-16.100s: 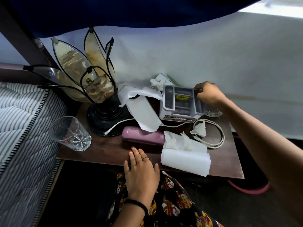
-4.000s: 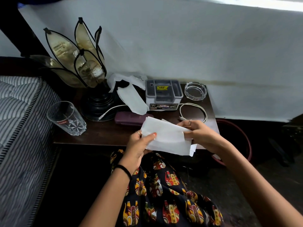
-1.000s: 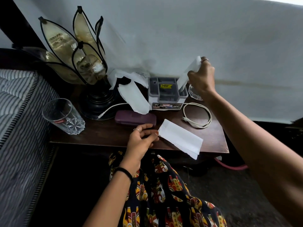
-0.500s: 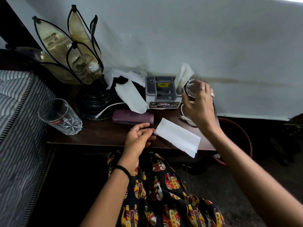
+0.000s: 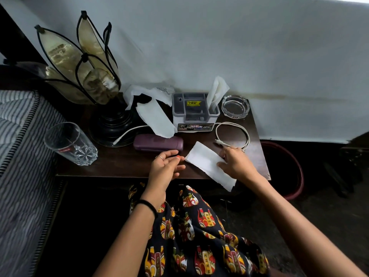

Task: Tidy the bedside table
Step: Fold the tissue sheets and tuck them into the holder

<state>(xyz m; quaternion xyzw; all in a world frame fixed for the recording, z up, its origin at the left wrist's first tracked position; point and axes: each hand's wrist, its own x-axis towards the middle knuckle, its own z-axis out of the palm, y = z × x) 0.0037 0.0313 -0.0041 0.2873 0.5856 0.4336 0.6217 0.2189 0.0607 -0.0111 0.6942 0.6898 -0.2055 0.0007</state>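
A folded white tissue (image 5: 205, 160) lies at the front edge of the dark wooden bedside table (image 5: 119, 165). My right hand (image 5: 237, 164) is on its right part, thumb on top and fingers curled at its far edge. My left hand (image 5: 165, 168) hovers just left of the tissue's corner, fingers loosely bent and holding nothing. At the back stands a grey organizer box (image 5: 193, 113) with another tissue (image 5: 216, 92) upright in its right compartment. Loose crumpled tissues (image 5: 153, 110) lie to the box's left.
A glass ashtray (image 5: 235, 106) sits at the back right, with a coiled white cable (image 5: 234, 134) in front of it. A purple case (image 5: 157, 143), a drinking glass (image 5: 69, 144) and a petal-shaped lamp (image 5: 89, 72) fill the left. A striped mattress (image 5: 20, 136) borders the left; a red basin (image 5: 287, 166) sits on the floor at right.
My right hand put a tissue into the organizer, set the ashtray down at the back right, then came down onto the folded tissue. My left hand has barely moved.
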